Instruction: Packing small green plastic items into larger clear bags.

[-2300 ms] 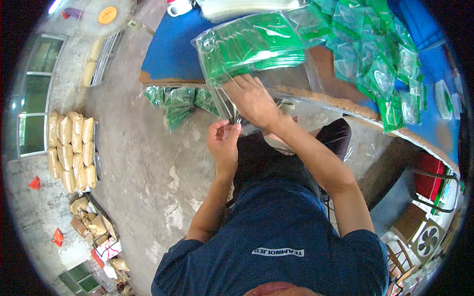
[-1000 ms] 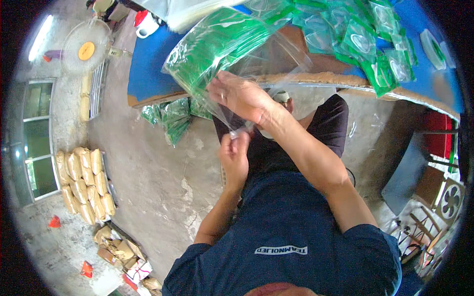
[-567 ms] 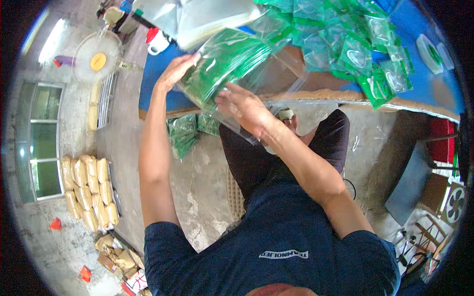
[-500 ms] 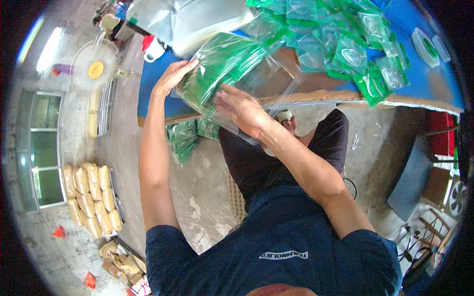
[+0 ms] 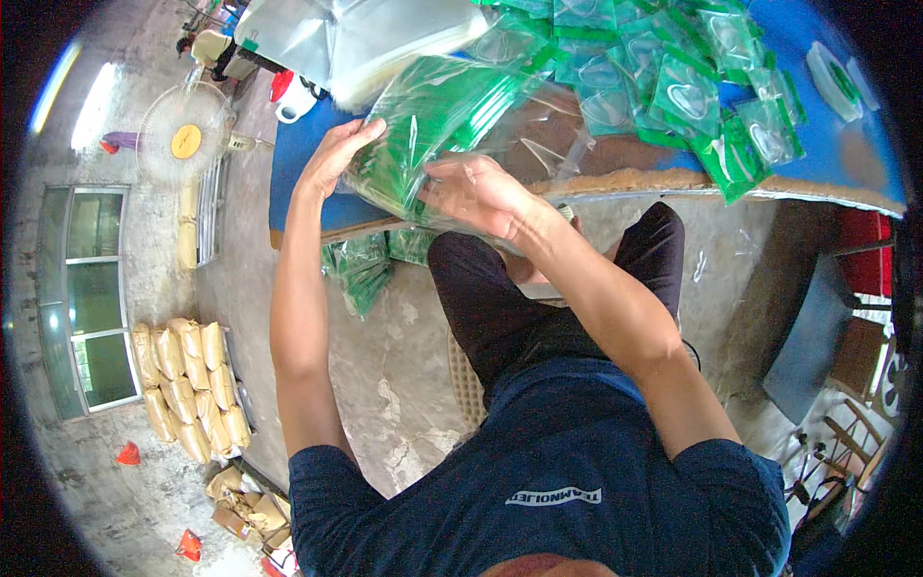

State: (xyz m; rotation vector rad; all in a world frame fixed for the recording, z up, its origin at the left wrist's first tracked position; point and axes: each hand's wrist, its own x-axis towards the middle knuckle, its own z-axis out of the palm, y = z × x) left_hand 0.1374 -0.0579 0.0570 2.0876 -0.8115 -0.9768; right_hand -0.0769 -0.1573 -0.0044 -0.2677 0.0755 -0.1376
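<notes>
My left hand [image 5: 334,159] grips the left side of a clear plastic bag [image 5: 553,144] at the table's near edge, with the thumb on top. Inside the bag lies a stack of green-edged flat packets [image 5: 399,154]. My right hand [image 5: 481,195] is at the bag's near side, its thumb above and its fingers bent behind the loose clear film, which partly covers them. Just beyond the bag lies a stack of flat clear plastic bags [image 5: 394,38]. To the right spreads a loose pile of green and clear packets [image 5: 683,91].
The blue table [image 5: 303,163] has a worn brown front edge. A red-and-white container [image 5: 293,99] stands at its left, a clear plastic tray [image 5: 829,82] at far right. Filled green bags [image 5: 358,269] sit below the table edge. A fan [image 5: 185,139] stands to the left.
My right hand has shifted slightly up and right, its fingers now bending behind the film instead of lying flat on it. My left hand keeps its grip.
</notes>
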